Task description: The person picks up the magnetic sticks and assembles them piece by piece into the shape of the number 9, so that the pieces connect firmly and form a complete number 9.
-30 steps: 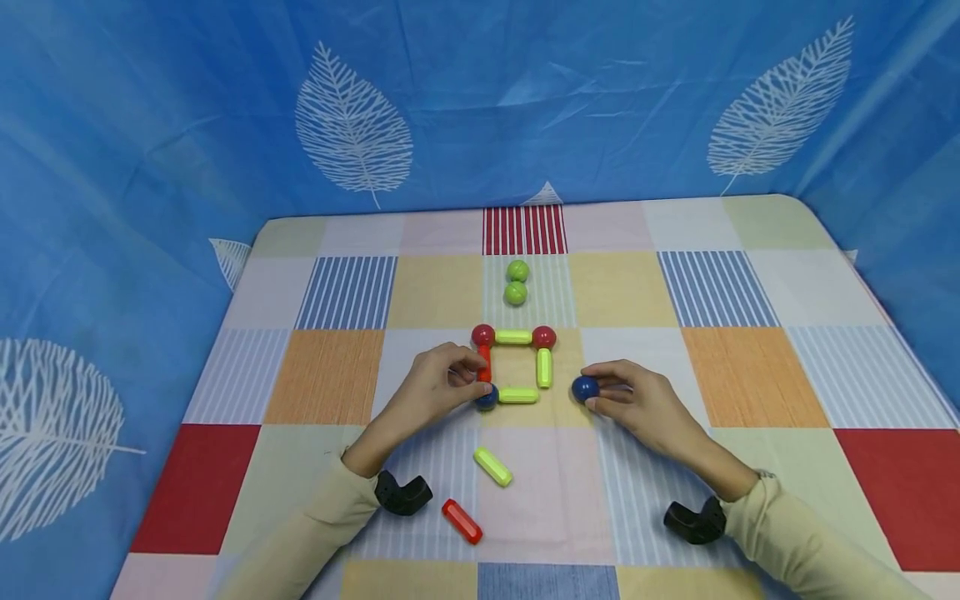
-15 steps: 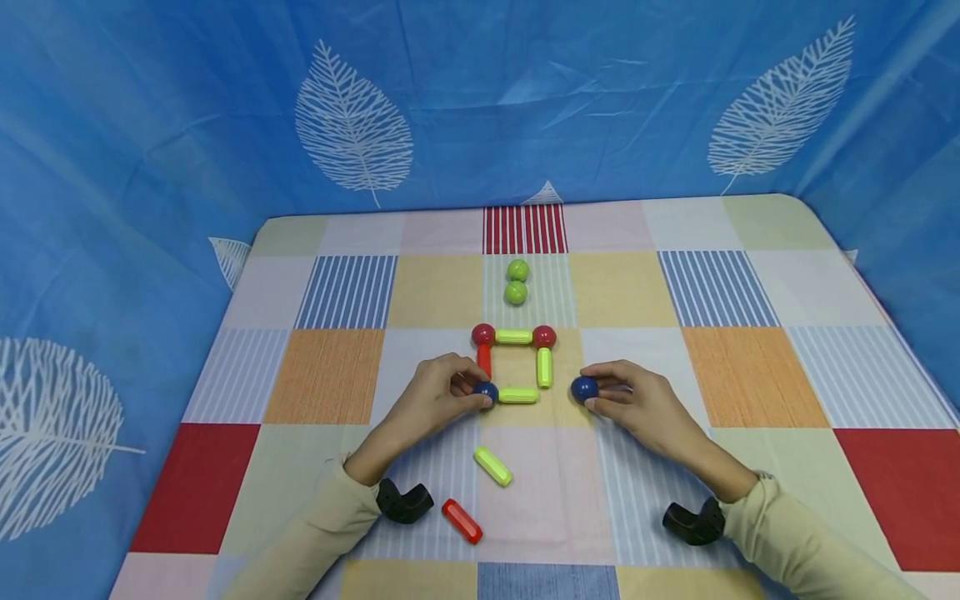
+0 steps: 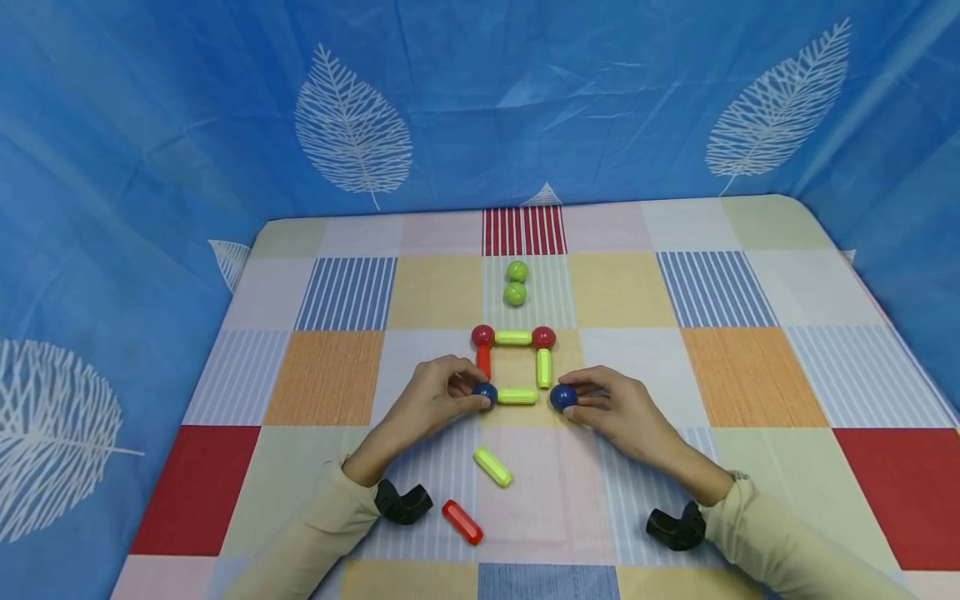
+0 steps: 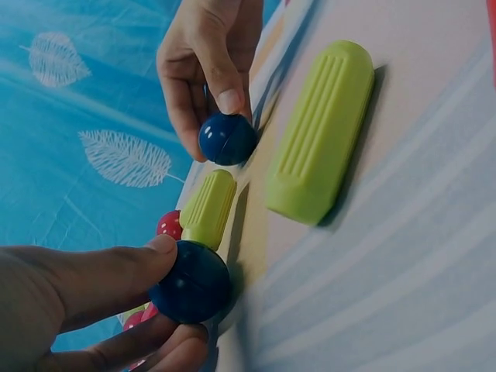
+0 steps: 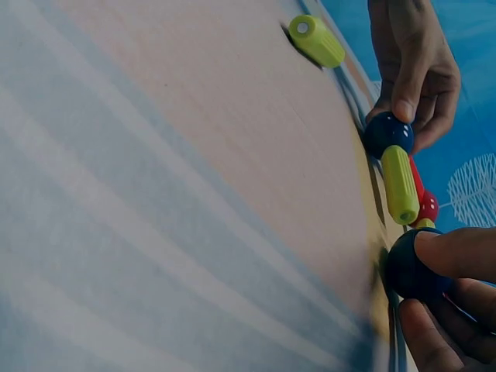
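Observation:
My left hand (image 3: 438, 396) pinches a blue ball (image 4: 191, 282) at the near left corner of a square of balls and rods. From that ball a yellow-green rod (image 3: 517, 397) runs right and a red rod (image 3: 483, 362) runs away to a red ball (image 3: 483, 336). Another yellow-green rod (image 3: 513, 337) joins it to a second red ball (image 3: 543, 337), whose own yellow-green rod (image 3: 543, 368) points toward me. Between thumb and fingers, my right hand (image 3: 622, 408) holds a second blue ball (image 3: 563, 397), just right of the two rods' free ends.
Two green balls (image 3: 515, 293) sit beyond the square. Nearer me lie a loose yellow-green rod (image 3: 492, 467) and a loose red rod (image 3: 462, 522). A blue leaf-print curtain (image 3: 525, 100) hangs behind the patchwork-covered table (image 3: 750, 375).
My right hand has moved left with its blue ball, closer to the rod ends. The left hand's fingers shifted slightly on the corner ball, then stayed there.

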Demonstrator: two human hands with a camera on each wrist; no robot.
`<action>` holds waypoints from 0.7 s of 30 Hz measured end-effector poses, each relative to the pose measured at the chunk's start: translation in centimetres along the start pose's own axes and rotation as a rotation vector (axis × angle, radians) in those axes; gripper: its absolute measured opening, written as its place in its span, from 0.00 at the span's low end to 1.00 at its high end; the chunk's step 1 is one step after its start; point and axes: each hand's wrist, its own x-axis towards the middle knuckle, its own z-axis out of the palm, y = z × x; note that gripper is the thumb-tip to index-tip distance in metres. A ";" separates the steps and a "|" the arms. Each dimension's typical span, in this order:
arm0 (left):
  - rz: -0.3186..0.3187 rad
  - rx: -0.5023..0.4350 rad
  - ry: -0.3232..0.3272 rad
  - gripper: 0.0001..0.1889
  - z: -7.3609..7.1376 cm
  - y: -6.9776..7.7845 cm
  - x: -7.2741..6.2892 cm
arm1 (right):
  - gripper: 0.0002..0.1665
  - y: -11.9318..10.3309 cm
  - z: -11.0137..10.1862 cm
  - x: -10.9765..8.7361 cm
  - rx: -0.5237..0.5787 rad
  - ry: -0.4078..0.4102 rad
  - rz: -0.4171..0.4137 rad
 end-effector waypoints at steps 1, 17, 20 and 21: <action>0.000 0.001 0.000 0.12 0.0 0.0 0.0 | 0.21 -0.1 0.1 0.0 0.002 -0.001 -0.003; 0.010 -0.022 -0.009 0.12 -0.1 -0.2 0.0 | 0.22 -0.8 1.5 0.5 -0.073 0.008 0.003; 0.015 -0.024 -0.011 0.12 -0.1 -0.2 0.0 | 0.22 -1.0 1.4 0.5 -0.086 0.011 0.010; 0.014 -0.022 -0.011 0.12 -0.1 -0.2 0.0 | 0.22 -1.1 1.4 0.5 -0.088 0.008 0.011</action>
